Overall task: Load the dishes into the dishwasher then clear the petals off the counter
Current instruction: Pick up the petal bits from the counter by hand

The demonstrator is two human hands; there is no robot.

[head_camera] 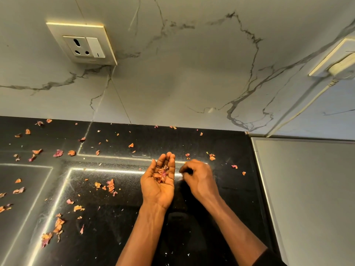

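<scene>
The black, glossy, speckled counter (230, 198) carries dried pink and orange petals (110, 185), scattered loosely. They lie thickest over its left half, with a larger clump near the front-left (57, 224) and several along the back edge by the wall (39, 123). A few sit toward the right edge (212, 157). Tiny pale crumbs (167, 253) dot the front.

wall socket (82, 44) upper left | marble wall (192, 73) | white plug (341, 67) far right
</scene>
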